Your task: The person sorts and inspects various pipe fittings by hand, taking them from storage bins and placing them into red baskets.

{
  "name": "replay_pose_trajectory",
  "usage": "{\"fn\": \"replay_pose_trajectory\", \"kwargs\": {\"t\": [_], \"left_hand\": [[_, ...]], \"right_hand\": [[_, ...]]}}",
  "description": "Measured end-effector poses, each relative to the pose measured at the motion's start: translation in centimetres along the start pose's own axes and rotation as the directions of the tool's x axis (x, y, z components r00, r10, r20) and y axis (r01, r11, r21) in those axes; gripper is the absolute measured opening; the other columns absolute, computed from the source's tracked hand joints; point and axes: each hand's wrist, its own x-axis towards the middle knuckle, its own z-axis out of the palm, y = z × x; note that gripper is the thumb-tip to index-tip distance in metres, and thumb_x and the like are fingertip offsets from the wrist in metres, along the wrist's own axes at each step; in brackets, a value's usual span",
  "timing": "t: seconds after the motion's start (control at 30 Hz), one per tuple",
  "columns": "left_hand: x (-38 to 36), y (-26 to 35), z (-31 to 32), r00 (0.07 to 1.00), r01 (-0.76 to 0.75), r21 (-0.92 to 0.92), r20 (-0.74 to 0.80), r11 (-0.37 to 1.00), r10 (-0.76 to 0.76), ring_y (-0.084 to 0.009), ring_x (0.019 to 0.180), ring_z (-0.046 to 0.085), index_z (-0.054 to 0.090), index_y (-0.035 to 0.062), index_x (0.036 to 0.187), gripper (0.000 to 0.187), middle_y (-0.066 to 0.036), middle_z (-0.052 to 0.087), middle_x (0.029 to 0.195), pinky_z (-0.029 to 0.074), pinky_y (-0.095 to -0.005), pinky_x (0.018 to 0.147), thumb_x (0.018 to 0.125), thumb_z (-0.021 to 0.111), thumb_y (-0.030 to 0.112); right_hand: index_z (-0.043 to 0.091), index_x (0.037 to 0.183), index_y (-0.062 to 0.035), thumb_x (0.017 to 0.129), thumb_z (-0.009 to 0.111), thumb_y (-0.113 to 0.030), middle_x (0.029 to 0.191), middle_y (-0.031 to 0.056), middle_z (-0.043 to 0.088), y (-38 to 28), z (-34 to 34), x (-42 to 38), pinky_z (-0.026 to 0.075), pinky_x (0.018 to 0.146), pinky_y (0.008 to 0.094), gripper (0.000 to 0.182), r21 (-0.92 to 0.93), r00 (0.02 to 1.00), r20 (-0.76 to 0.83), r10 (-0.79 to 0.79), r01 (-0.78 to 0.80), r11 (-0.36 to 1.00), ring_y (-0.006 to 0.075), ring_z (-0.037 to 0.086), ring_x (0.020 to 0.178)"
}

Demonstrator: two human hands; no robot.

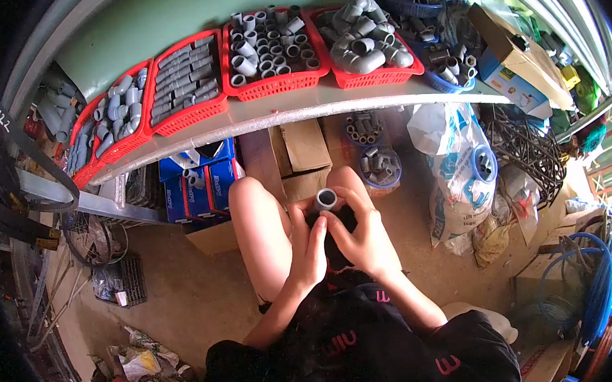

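Between my knees, a short grey plastic pipe fitting [326, 199] is held upright with its round open end facing up towards me. My left hand [308, 244] is closed around its left side, thumb stretched along the near side. My right hand [359, 235] grips it from the right, with the fingers curled round the far side and the thumb close to the left thumb. The lower part of the fitting is hidden by my hands.
Ahead, a shelf [272, 119] bears red baskets [279, 86] of grey pipe fittings. Beneath it are blue boxes [200, 198], a cardboard box [305, 147] and a blue basket [381, 169] of fittings. A white sack [454, 180] stands right; blue hose coils [602, 269] lie far right.
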Motion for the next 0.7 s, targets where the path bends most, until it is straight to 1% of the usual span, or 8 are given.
{"fn": "replay_pose_trajectory", "kwargs": {"t": [0.13, 0.27, 0.3, 0.43, 0.5, 0.53, 0.6, 0.7], "left_hand": [[0.0, -0.4, -2.0, 0.966, 0.212, -0.148, 0.179, 0.966, -0.185, -0.0137, 0.100, 0.045, 0.037, 0.0037, 0.115, 0.031, -0.008, 0.046, 0.106, 0.034, -0.0277, 0.090, 0.089, 0.036, 0.021], [-0.1, 0.4, -2.1, 0.873, 0.488, -0.563, 0.321, 0.667, -0.367, -0.0157, 0.107, 0.046, 0.038, 0.0084, 0.123, 0.039, -0.006, 0.047, 0.111, 0.037, -0.0302, 0.093, 0.091, 0.040, 0.031], [0.1, -0.1, -2.4, 0.844, 0.522, -0.656, 0.302, 0.546, -0.443, -0.0184, 0.104, 0.049, 0.042, 0.0072, 0.118, 0.038, -0.006, 0.049, 0.108, 0.042, -0.0318, 0.088, 0.091, 0.040, 0.034], [0.8, 0.3, -2.8, 0.873, 0.464, -0.794, 0.337, 0.393, -0.352, -0.0161, 0.066, 0.052, 0.049, 0.0063, 0.101, 0.044, -0.004, 0.054, 0.087, 0.040, -0.0270, 0.055, 0.090, 0.036, 0.047], [0.8, -0.4, -3.0, 0.833, 0.552, -0.832, 0.553, 0.056, -0.010, -0.0222, 0.086, 0.057, 0.047, 0.0031, 0.108, 0.054, -0.010, 0.057, 0.101, 0.049, -0.0342, 0.074, 0.089, 0.033, 0.052], [0.2, 0.2, -2.9, 0.842, 0.512, -0.842, 0.453, 0.170, -0.292, -0.0235, 0.098, 0.055, 0.044, 0.0033, 0.116, 0.059, -0.012, 0.053, 0.112, 0.046, -0.0359, 0.085, 0.089, 0.031, 0.054], [-0.6, 2.6, -1.8, 0.853, 0.496, -0.751, 0.328, 0.436, -0.406, -0.0206, 0.105, 0.051, 0.037, 0.0049, 0.125, 0.070, -0.011, 0.050, 0.116, 0.043, -0.0307, 0.086, 0.086, 0.026, 0.061], [-1.3, 3.2, -1.7, 0.956, 0.293, -0.446, 0.121, 0.846, -0.267, -0.0147, 0.106, 0.044, 0.036, 0.0066, 0.121, 0.064, -0.007, 0.044, 0.113, 0.042, -0.0254, 0.084, 0.086, 0.025, 0.060]], "right_hand": [[0.055, 0.103, 0.0014, 0.078, 0.061, -0.011, 0.084, 0.0099, 0.062, 2.2, -0.3, -0.5, 0.045, 0.075, 0.0263, 0.029, 0.171, 0.990, 0.141, 0.009, -0.033, 0.985, 0.0134, 0.058, 0.080], [0.055, 0.104, 0.0007, 0.074, 0.065, -0.018, 0.085, 0.0095, 0.061, 0.8, -1.6, -0.1, 0.043, 0.075, 0.0267, 0.037, 0.005, 0.941, 0.307, 0.143, -0.152, 0.988, 0.0140, 0.056, 0.081], [0.057, 0.101, -0.0002, 0.070, 0.066, -0.019, 0.085, 0.0082, 0.060, 1.4, -1.3, 0.0, 0.043, 0.075, 0.0280, 0.038, 0.199, 0.974, 0.225, -0.009, -0.037, 0.979, 0.0153, 0.056, 0.081], [0.054, 0.095, -0.0011, 0.068, 0.064, -0.016, 0.091, 0.0084, 0.057, 0.0, -1.7, 0.1, 0.042, 0.078, 0.0310, 0.032, 0.380, 0.982, -0.135, -0.130, 0.172, 0.909, 0.0171, 0.054, 0.085], [0.054, 0.095, -0.0013, 0.065, 0.069, -0.018, 0.103, 0.0139, 0.052, 0.0, -1.0, 0.4, 0.040, 0.084, 0.0376, 0.037, 0.225, 0.905, -0.237, -0.352, 0.404, 0.887, 0.0259, 0.052, 0.095], [0.056, 0.095, -0.0031, 0.064, 0.071, -0.020, 0.106, 0.0147, 0.051, -0.1, -0.8, 0.4, 0.039, 0.086, 0.0400, 0.039, 0.066, 0.868, -0.106, -0.485, 0.492, 0.868, 0.0293, 0.050, 0.098], [0.060, 0.096, -0.0085, 0.060, 0.075, -0.022, 0.116, 0.0164, 0.047, -0.3, 0.7, 0.4, 0.038, 0.089, 0.0463, 0.042, -0.138, 0.803, 0.152, -0.576, 0.594, 0.792, 0.0368, 0.046, 0.106], [0.057, 0.093, -0.0035, 0.065, 0.068, -0.014, 0.099, 0.0187, 0.058, 1.3, 1.6, -0.1, 0.044, 0.082, 0.0390, 0.032, -0.105, 0.839, 0.131, -0.528, 0.541, 0.834, 0.0325, 0.055, 0.096]]}}
